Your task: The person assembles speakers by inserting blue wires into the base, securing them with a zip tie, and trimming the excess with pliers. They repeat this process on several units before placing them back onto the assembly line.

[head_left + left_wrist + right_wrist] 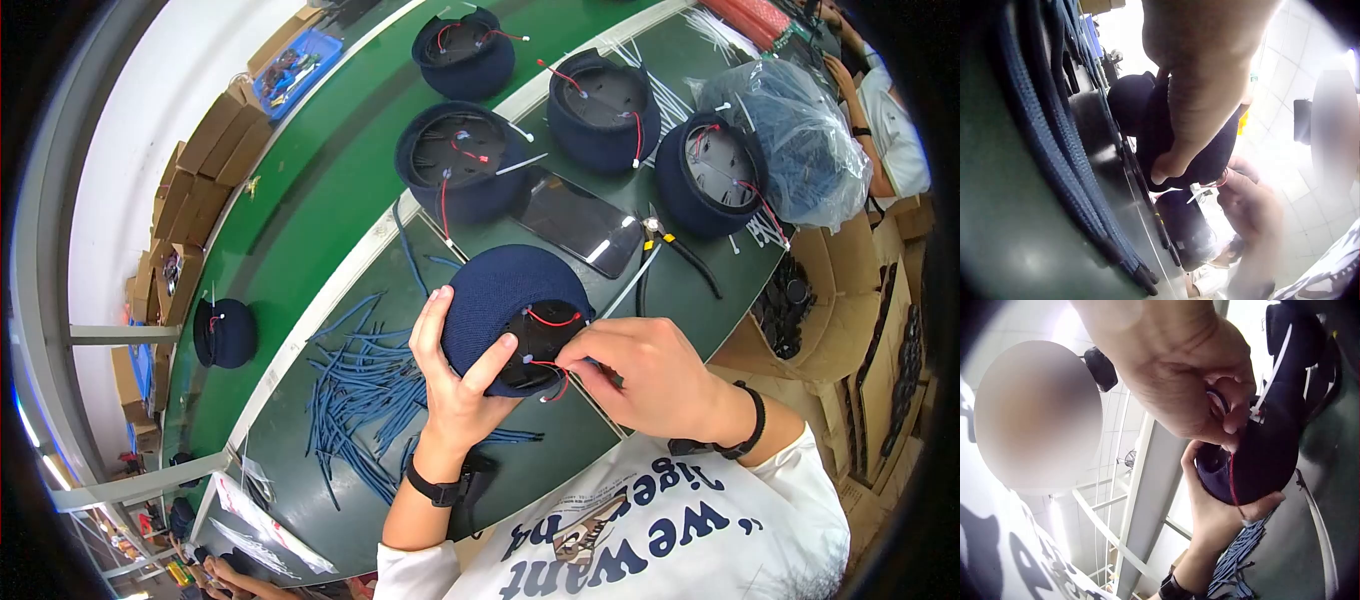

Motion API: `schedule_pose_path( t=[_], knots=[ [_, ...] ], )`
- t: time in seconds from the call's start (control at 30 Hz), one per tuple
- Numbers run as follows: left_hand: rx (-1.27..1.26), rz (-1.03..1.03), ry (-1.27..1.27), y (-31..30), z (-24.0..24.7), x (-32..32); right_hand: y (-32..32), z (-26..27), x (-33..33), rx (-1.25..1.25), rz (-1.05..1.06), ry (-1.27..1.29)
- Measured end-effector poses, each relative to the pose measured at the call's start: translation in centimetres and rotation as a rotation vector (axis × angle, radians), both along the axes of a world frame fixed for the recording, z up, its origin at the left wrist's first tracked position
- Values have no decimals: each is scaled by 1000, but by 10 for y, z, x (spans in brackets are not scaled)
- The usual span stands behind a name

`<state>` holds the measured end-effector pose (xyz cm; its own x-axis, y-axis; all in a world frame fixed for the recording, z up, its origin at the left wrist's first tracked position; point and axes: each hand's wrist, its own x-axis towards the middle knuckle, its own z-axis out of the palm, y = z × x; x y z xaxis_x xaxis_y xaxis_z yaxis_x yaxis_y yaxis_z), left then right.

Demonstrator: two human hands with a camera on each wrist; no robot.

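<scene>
A round navy fabric-covered shell [500, 285] is tilted so its black opening faces the right hand. My left hand [460, 385] grips it from the side and below, with the thumb at the rim. Red wires [548, 363] with white connectors come out of the black plastic inside. My right hand [645, 375] is at the opening, its thumb and fingertips pinching a red wire [1233, 475]. From the shell's edge beside those fingers a white cable tie [1274, 369] sticks out. In the left wrist view the left thumb [1169, 170] lies along the dark shell.
Several similar navy shells [462, 150] stand beyond the hands. A black phone-like slab [580, 222] and yellow-and-black cutters [660, 238] lie on the green table. Blue cords [360, 390] are heaped at left. A plastic bag [800, 135] and cardboard box [835, 290] are at right.
</scene>
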<state>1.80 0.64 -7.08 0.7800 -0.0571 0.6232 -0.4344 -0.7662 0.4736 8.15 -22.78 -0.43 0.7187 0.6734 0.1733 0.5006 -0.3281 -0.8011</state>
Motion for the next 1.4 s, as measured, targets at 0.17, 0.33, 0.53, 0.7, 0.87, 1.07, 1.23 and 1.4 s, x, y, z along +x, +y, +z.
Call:
schedule_pose_path(
  t=[0.17,0.33,0.53,0.7,0.87,1.07,1.23,1.4],
  knots=[
    [129,23,-40,-2,2,-1,7,-3,0,76,-20,120],
    [78,51,-70,-6,-2,-2,10,-3,-4,134,-108,344],
    [100,87,-87,-10,0,-3,13,-3,-8,132,-138,297],
    [113,95,-89,-11,-1,-4,11,-6,-4,137,-95,216],
    [146,129,-125,-13,0,-4,15,-8,-7,216,-126,408],
    [282,106,-158,-9,3,-8,17,-13,-7,198,-140,150],
    [281,130,-178,-11,3,-7,20,-16,-12,213,-161,201],
    [217,192,-160,-13,4,-6,22,-9,-15,342,-177,450]
  ],
)
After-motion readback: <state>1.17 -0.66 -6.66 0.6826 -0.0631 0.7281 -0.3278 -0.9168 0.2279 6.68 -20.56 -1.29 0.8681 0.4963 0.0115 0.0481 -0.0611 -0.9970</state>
